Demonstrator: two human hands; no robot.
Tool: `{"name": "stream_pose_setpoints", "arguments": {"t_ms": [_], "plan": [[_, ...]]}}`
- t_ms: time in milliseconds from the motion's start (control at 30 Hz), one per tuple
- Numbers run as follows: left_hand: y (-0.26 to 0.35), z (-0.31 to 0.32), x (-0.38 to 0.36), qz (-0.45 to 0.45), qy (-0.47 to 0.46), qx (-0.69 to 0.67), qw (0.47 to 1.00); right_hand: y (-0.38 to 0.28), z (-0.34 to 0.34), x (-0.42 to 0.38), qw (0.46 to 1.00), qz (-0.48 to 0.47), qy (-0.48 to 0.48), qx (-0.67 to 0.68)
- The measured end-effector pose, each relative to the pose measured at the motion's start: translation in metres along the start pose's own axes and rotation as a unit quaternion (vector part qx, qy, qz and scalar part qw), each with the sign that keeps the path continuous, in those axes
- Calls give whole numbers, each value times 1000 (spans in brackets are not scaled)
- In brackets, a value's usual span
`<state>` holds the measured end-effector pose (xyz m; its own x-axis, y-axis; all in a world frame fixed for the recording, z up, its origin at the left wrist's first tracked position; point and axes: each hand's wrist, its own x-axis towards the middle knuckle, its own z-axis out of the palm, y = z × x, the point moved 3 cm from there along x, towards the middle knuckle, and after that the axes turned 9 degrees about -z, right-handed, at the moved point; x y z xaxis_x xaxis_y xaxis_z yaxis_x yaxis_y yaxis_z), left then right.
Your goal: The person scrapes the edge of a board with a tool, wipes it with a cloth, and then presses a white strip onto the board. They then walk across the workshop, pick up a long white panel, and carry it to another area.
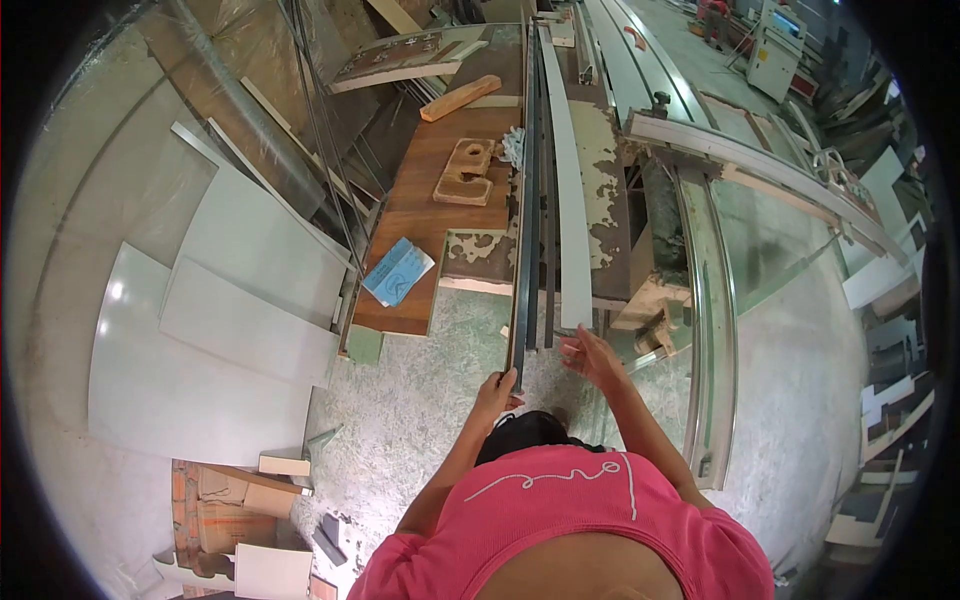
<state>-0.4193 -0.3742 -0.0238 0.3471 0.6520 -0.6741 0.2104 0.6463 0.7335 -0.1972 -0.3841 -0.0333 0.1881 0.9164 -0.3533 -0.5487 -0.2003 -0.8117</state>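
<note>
My left hand (495, 392) is wrapped round the near end of a long, thin dark strip (520, 300) that runs away from me along the bench. My right hand (594, 358) is at the near end of a long white strip (572, 220), its fingers apart and a fingertip at or touching that end; contact is not clear. Between the two lie more dark strips (548, 250), side by side and sticking out past the bench's near edge.
On the brown board (400, 220) at left lie a blue-and-white packet (398, 271), a worn wooden block (465, 172) and a wooden piece (460, 98). White panels (250, 260) lean at far left. A metal rail (712, 330) stands to the right, below a sliding fence (740, 150).
</note>
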Motion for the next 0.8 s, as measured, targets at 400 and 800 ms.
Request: {"name": "stream_pose_setpoints", "arguments": {"t_ms": [400,800], "plan": [[-4,5,9,16,8,-20,1000,12,-16,12,990,61,39,119],[2,6,5,4,-18,-7,1000,27,12,18,992,97,32,75]]}}
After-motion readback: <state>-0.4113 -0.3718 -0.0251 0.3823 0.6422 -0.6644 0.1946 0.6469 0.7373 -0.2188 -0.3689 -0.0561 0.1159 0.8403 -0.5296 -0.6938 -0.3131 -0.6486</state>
